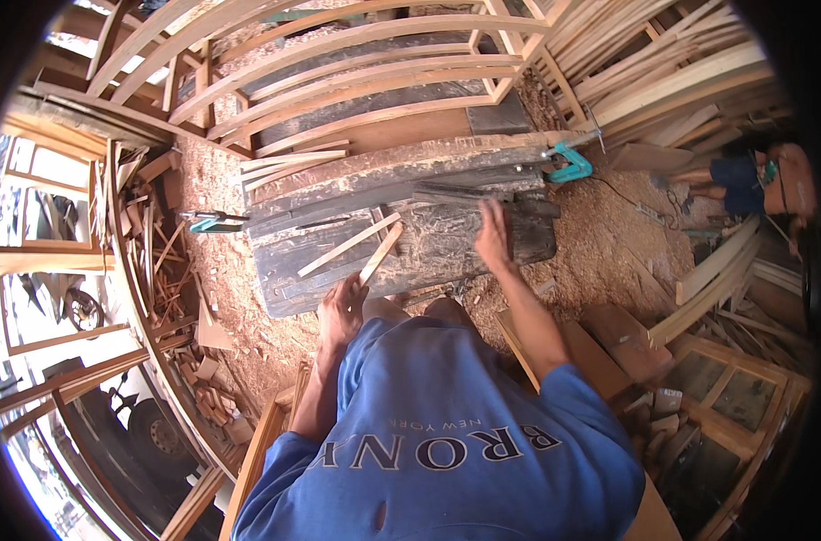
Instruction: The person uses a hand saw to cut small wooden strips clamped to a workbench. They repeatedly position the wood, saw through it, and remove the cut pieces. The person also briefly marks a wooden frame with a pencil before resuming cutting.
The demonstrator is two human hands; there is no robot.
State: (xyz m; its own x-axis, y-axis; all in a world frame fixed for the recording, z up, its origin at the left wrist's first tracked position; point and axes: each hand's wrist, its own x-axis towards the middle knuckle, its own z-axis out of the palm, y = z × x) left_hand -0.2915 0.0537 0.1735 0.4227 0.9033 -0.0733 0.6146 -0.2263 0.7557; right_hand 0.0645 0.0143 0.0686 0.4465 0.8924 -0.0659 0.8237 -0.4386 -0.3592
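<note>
My left hand (340, 308) is closed around the lower end of a short pale wood strip (382, 252), at the near edge of a dark, worn workbench (329, 239). Another pale strip (349, 243) lies slantwise on the bench just beyond it, across a short dark piece. Over the right part of the bench is my right hand (493, 239), its fingers stretched forward with nothing seen in them. Its fingertips are near the end of a dark flat bar (451, 195); whether they touch it I cannot tell.
Teal clamps, a right one (570, 164) and a left one (216, 224), grip the bench's ends. Beyond stands a curved wooden frame (374, 77). Wood shavings (609, 243) cover the floor. Another person (758, 185) is at the far right, near stacked planks (690, 77).
</note>
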